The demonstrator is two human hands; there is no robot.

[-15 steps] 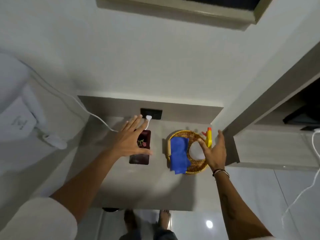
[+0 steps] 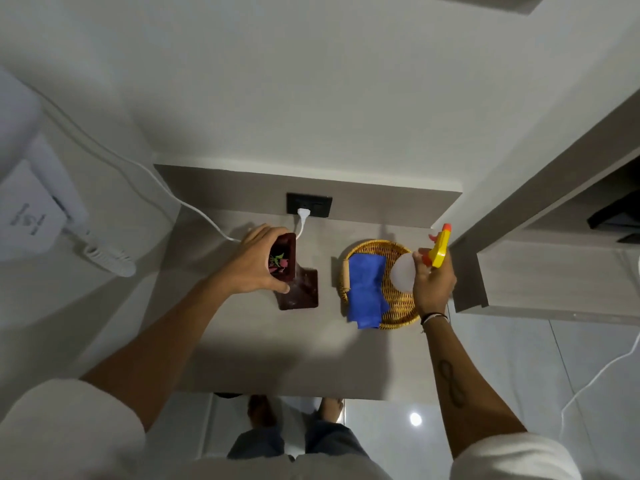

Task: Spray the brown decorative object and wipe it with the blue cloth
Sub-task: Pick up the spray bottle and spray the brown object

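Both hands were occupied at the shelf.
Left hand (image 2: 254, 266) gripped the brown ornament (image 2: 298, 289); right hand (image 2: 433, 287) gripped the spray bottle (image 2: 404, 271) above the basket (image 2: 398, 306), blue cloth (image 2: 365, 289) inside.

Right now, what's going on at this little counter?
A person stands over a counter. The left hand grips the top of the brown decorative object, while the right hand holds a spray bottle with a yellow trigger head. The blue cloth lies untouched in the wicker basket. No wiping has started.
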